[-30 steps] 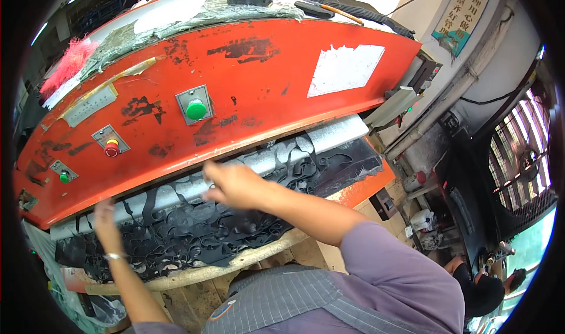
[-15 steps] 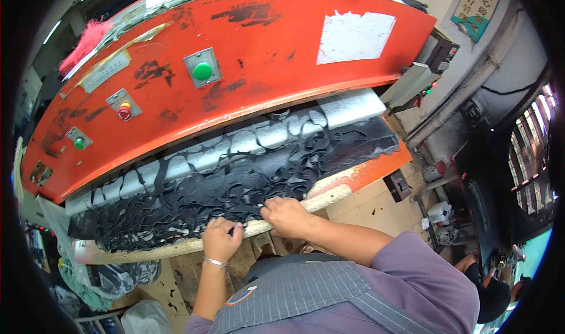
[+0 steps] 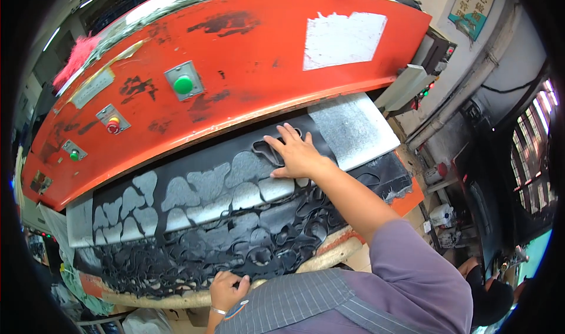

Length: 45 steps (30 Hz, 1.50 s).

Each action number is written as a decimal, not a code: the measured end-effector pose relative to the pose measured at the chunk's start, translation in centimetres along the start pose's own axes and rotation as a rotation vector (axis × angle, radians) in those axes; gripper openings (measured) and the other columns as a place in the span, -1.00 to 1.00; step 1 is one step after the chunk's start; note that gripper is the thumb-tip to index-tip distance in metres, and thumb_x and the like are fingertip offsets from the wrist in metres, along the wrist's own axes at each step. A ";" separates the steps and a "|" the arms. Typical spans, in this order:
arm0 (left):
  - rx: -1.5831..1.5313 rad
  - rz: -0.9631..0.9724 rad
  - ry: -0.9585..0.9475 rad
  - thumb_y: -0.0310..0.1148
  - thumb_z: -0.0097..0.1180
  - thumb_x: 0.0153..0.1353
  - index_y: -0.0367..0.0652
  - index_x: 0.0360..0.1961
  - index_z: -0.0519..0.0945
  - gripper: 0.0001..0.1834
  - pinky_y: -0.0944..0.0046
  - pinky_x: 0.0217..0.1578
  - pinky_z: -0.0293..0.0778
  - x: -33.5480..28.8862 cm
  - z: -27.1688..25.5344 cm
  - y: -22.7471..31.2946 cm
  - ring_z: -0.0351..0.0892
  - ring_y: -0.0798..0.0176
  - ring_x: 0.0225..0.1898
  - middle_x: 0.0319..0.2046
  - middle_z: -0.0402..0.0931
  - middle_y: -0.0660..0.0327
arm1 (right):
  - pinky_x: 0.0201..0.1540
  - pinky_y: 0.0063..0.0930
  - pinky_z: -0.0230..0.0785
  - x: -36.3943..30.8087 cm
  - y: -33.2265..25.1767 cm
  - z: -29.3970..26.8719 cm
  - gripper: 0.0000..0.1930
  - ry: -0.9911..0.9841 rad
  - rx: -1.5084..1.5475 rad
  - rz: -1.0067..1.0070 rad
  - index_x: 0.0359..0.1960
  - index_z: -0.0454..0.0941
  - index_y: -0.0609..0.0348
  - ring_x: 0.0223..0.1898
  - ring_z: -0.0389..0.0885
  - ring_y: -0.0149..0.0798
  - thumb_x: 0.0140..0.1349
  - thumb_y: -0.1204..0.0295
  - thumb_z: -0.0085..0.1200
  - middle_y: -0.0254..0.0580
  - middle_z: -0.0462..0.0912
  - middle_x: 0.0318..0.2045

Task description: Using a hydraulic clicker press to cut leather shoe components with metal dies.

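Observation:
A black sheet (image 3: 194, 148) with many cut-out shapes lies over a white board (image 3: 353, 125) and bunches into ragged, lacy scrap at its near side. My right hand (image 3: 298, 156) reaches across it, fingers spread and palm down. Beneath those fingers sits a thin curved cutting die (image 3: 265, 151), partly covered by the hand. My left hand (image 3: 228, 291) stays at the near edge with its fingers curled on the rim of the black scrap; what lies inside the grip is mostly hidden.
A red press beam (image 3: 253, 51) spans the far side, with a large green button (image 3: 183, 85) and a red knob (image 3: 113, 125). A pale padded rail (image 3: 159, 301) runs along the near edge. A control box (image 3: 412, 87) stands at the right; plastic bags hang lower left.
The white board and black sheet have come out toward me from under the press. My right hand has gone from the near edge up to the die; the left remains at the edge.

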<state>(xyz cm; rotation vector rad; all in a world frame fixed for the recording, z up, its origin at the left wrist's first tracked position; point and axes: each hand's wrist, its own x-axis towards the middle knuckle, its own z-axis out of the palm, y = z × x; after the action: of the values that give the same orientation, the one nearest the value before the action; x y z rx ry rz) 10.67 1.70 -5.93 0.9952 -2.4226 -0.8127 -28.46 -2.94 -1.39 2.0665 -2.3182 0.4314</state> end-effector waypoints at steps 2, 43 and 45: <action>-0.008 -0.021 -0.047 -0.36 0.31 -0.05 -0.17 -0.70 0.56 -0.79 0.14 -0.50 0.37 1.8 -0.4 0.7 0.46 0.03 -0.55 -0.67 0.47 0.17 | 0.07 0.40 0.13 1.4 1.3 0.9 -0.11 0.018 -0.099 0.028 0.29 0.24 -0.09 0.33 0.13 0.05 -0.11 -0.05 0.32 0.01 0.28 0.24; 0.013 0.064 0.342 -0.44 0.09 0.10 -0.20 0.03 0.52 -0.59 0.11 0.07 0.39 20.5 -9.7 -20.0 0.52 -0.01 0.00 -0.10 0.61 0.09 | 0.18 -0.13 0.26 -9.8 -15.9 3.6 -0.16 -0.095 0.183 0.782 0.19 0.23 0.39 0.15 0.32 0.17 -0.04 0.11 0.31 0.24 0.32 0.07; 0.017 0.139 0.349 -0.51 0.02 0.10 -0.26 0.22 0.32 -0.42 0.11 0.13 0.34 20.5 -8.8 -20.8 0.48 -0.03 0.06 -0.08 0.61 0.09 | 0.19 -0.15 0.26 -9.6 -15.5 3.3 -0.17 -0.120 0.223 0.800 0.20 0.24 0.36 0.14 0.32 0.17 -0.07 0.15 0.31 0.23 0.31 0.07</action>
<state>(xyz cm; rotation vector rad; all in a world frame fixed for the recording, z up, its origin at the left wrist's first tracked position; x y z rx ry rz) 12.24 -28.56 -9.86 0.8792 -2.1716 -0.5223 -11.47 4.26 -3.29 1.1374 -3.2270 0.5931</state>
